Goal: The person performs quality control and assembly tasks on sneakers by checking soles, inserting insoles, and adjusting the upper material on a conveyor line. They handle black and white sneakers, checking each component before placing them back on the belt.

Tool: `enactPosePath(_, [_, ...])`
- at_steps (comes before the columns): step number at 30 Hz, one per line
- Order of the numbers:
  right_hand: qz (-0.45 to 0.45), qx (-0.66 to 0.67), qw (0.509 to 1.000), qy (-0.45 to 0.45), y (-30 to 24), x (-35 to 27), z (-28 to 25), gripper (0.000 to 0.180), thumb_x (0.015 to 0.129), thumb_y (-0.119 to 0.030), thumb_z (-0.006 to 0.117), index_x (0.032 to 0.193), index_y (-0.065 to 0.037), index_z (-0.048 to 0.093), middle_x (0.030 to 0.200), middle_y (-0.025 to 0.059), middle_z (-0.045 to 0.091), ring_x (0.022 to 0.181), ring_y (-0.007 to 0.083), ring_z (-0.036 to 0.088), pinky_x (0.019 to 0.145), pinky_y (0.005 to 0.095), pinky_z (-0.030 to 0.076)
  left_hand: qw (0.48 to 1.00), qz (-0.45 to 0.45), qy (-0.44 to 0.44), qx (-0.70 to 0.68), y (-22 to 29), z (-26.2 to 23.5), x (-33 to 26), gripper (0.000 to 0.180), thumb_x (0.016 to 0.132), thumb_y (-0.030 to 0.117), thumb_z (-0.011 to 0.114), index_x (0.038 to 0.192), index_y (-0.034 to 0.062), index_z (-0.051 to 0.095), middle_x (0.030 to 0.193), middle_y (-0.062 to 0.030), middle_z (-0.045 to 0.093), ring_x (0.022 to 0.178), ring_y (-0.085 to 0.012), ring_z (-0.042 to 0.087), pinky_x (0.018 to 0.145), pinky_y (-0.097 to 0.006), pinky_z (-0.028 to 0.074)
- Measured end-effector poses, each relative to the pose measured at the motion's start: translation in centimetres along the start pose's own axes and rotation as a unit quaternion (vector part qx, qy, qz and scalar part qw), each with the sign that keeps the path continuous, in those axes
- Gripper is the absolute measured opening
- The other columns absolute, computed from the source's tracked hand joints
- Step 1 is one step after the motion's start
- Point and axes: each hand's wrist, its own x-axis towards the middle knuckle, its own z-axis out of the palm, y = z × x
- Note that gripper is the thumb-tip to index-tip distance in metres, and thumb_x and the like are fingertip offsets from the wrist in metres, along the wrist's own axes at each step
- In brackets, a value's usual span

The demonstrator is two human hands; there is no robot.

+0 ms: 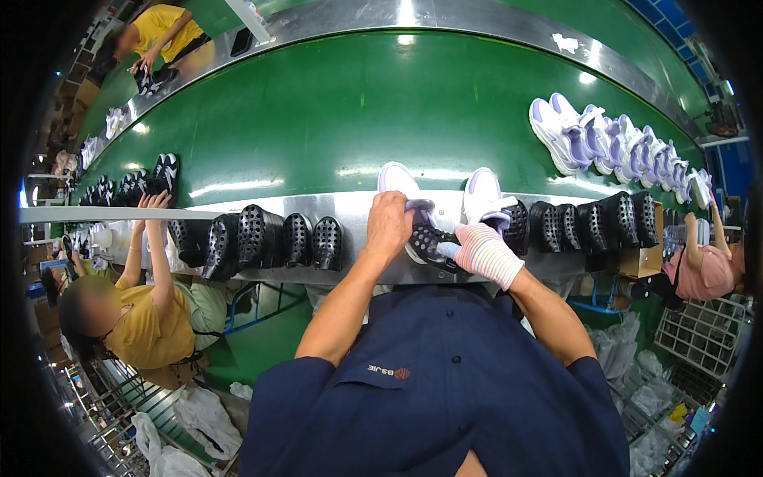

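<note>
A white and lavender sneaker [397, 179] stands on the metal edge in front of me, toe pointing away. My bare left hand [389, 225] is closed around its left side. At the sneaker's heel opening sits a black perforated shoe tree [431, 243], partly inside it. My right hand [486, 253], in a striped knit glove, has its fingers closed on the shoe tree's right side. Just beyond the glove stands a second white and lavender sneaker [482, 193]. Beside its heel is another black perforated shoe tree [517, 225]; my hand partly hides that sneaker's opening.
More black shoe trees line the metal edge [362, 266] at left [261, 238] and right [592, 226]. A row of white and lavender sneakers [620, 147] rests on the green belt [318, 119]. Co-workers [151, 318] handle black sneakers [163, 175] at left; another person [703, 266] sits at right.
</note>
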Motion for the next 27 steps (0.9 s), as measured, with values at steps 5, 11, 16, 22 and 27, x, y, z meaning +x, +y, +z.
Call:
enactPosePath(5, [0.039, -0.07, 0.995, 0.054, -1.0, -0.3, 1.7, 0.031, 0.092, -0.032, 0.067, 0.087, -0.001, 0.069, 0.076, 0.0226, 0.071, 0.074, 0.0379, 0.073, 0.068, 0.0472, 0.056, 0.982, 0.002, -0.163, -0.097, -0.2, 0.4, 0.9, 0.031, 0.082, 0.003, 0.073, 0.11, -0.0097, 0.069, 0.124, -0.0324, 0.065, 0.129, -0.044, 0.057, 0.109, -0.045, 0.047])
enactPosePath(11, [0.03, -0.097, 0.984, 0.149, -0.1, 4.2, 9.6, 0.021, 0.093, -0.011, 0.056, 0.108, 0.003, 0.061, 0.091, 0.0216, 0.073, 0.075, 0.0356, 0.075, 0.064, 0.0469, 0.059, 0.979, 0.029, -0.152, -0.136, 0.9, 0.9, 1.3, 0.02, 0.087, 0.006, 0.069, 0.104, -0.0046, 0.07, 0.113, -0.0278, 0.069, 0.116, -0.0431, 0.063, 0.103, -0.046, 0.05])
enactPosePath(16, [0.089, -0.099, 0.986, 0.102, -2.2, 3.2, 9.5, 0.023, 0.093, -0.009, 0.054, 0.111, 0.003, 0.062, 0.09, 0.02, 0.074, 0.078, 0.0338, 0.076, 0.066, 0.0445, 0.061, 0.97, 0.062, -0.128, -0.198, 0.5, 1.8, 0.9, 0.02, 0.088, 0.005, 0.068, 0.107, -0.0016, 0.071, 0.106, -0.023, 0.07, 0.106, -0.0416, 0.065, 0.092, -0.045, 0.053])
enactPosePath(22, [0.059, -0.057, 0.992, 0.098, -1.2, 6.1, 9.8, 0.022, 0.092, -0.008, 0.055, 0.108, 0.003, 0.064, 0.086, 0.0204, 0.074, 0.077, 0.0393, 0.074, 0.067, 0.0508, 0.059, 0.971, 0.038, -0.166, -0.168, 0.5, 0.9, 1.7, 0.036, 0.088, 0.004, 0.07, 0.122, -0.0052, 0.065, 0.121, -0.0281, 0.067, 0.112, -0.0404, 0.066, 0.101, -0.04, 0.052])
enactPosePath(27, [0.074, 0.042, 0.967, 0.239, 0.0, 1.5, 9.0, 0.032, 0.082, -0.017, 0.07, 0.109, 0.0, 0.066, 0.092, 0.0256, 0.071, 0.09, 0.0412, 0.071, 0.08, 0.051, 0.057, 0.994, 0.055, -0.019, -0.092, -0.9, 1.2, -2.0, 0.071, 0.081, 0.016, 0.076, 0.145, -0.0011, 0.049, 0.126, -0.03, 0.065, 0.117, -0.0463, 0.063, 0.102, -0.049, 0.05])
